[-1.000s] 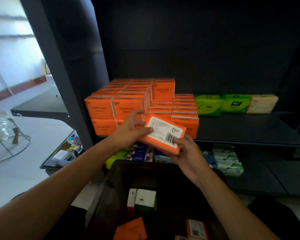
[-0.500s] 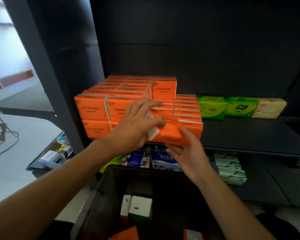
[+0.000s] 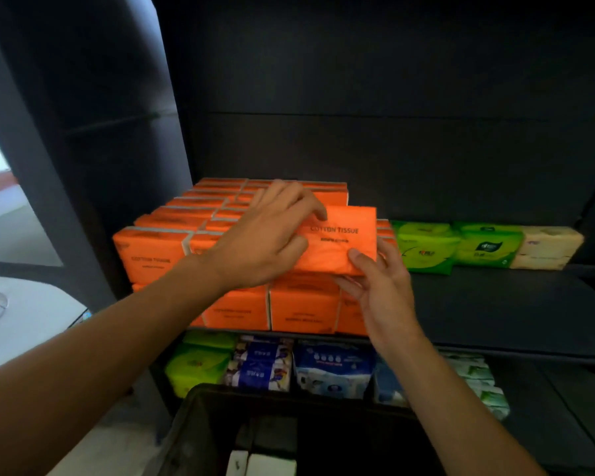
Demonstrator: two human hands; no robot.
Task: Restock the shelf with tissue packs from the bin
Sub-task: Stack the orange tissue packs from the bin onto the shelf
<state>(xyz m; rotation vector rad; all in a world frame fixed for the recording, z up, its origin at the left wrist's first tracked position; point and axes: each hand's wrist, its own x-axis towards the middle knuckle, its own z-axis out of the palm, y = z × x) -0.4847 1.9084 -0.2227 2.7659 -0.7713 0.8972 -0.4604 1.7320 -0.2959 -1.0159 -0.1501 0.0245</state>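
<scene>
An orange tissue pack (image 3: 344, 240) marked COTTON TISSUE stands upright on the lower row of orange packs (image 3: 303, 307) on the dark shelf (image 3: 495, 304). My left hand (image 3: 265, 235) grips its left end, fingers over the top edge. My right hand (image 3: 378, 283) holds its lower right corner, thumb on the front face. More orange packs (image 3: 152, 250) are stacked two high to the left and behind. The black bin (image 3: 200, 431) sits below, near me, with a few white packs (image 3: 265, 465) in it.
Green packs (image 3: 426, 247) and a cream pack (image 3: 547, 249) line the back right of the shelf; bare shelf surface lies in front of them. Green, blue and white packs (image 3: 334, 369) fill the shelf below. A dark upright post (image 3: 49, 166) stands at the left.
Both hands have carried the orange pack from above the bin up and forward onto the orange stack, turning it from label-up to upright with its printed front toward me.
</scene>
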